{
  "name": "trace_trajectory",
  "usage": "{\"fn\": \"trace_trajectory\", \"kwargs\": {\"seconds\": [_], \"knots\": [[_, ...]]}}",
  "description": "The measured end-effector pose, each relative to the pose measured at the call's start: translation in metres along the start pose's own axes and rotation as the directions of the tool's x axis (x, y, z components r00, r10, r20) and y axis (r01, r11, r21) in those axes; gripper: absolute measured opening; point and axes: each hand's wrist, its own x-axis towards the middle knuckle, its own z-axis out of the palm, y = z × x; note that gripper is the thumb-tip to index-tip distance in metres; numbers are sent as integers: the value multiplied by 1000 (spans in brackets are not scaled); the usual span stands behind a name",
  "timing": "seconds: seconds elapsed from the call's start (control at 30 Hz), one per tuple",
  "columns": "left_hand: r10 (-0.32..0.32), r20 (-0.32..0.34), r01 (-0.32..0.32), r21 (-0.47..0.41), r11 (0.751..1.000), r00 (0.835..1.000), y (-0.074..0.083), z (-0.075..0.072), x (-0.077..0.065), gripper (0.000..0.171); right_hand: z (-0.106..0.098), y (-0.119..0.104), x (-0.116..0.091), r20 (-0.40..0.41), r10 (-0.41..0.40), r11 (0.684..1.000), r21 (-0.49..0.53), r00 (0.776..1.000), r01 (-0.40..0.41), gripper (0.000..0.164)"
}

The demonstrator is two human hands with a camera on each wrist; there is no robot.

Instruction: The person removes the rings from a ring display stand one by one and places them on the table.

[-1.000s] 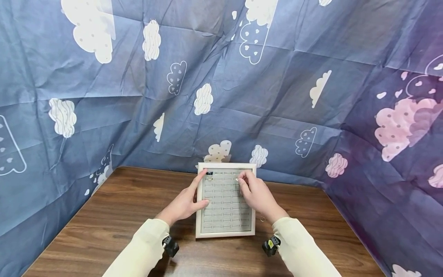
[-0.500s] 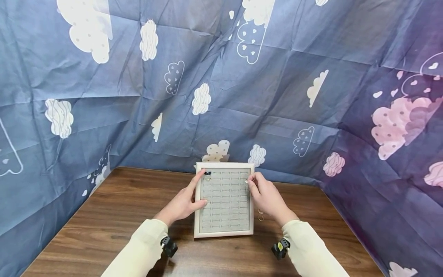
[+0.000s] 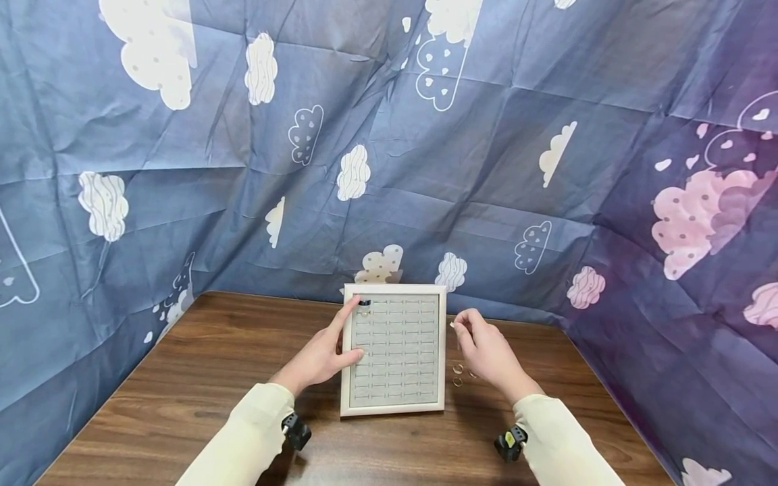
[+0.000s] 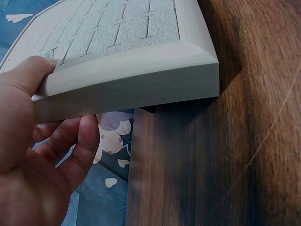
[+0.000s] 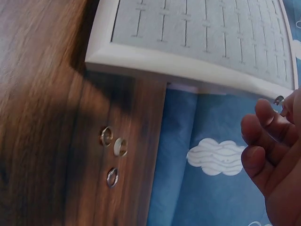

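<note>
A ring display tray (image 3: 394, 407) with a whitish frame and grey slotted padding leans upright toward the cloth. My left hand (image 3: 322, 358) holds its left side, thumb on the front and, in the left wrist view, other fingers (image 4: 87, 136) beneath. Near that hand's index fingertip, a dark ring (image 3: 364, 303) sits in the top left slot, with a pale gold ring (image 3: 365, 313) just under it. Just off the tray's right edge, my right hand (image 3: 489, 351) pinches a small ring (image 5: 279, 100) between thumb and index finger.
Right of the tray, three loose rings lie on the wooden table (image 3: 182, 398): a gold one (image 5: 106, 136), a wide pale one (image 5: 120, 147) and a silvery one (image 5: 112, 177). Blue cloud-printed cloth (image 3: 389, 223) hangs behind and to the right.
My right hand has moved right and slightly down, from over the tray's upper right slots to outside its edge, still pinching the ring. The left hand keeps its hold.
</note>
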Motion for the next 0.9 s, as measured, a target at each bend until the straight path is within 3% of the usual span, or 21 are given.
{"fn": "trace_trajectory", "kwargs": {"seconds": [0.47, 0.9], "knots": [[2, -1, -2, 11, 1000, 1000, 0, 1, 2, 104, -7, 35, -17, -28, 37, 998, -50, 999, -38, 5], [16, 1, -16, 10, 1000, 1000, 0, 2, 1, 103, 2, 57, -32, 13, 87, 991, -101, 996, -85, 6]]}}
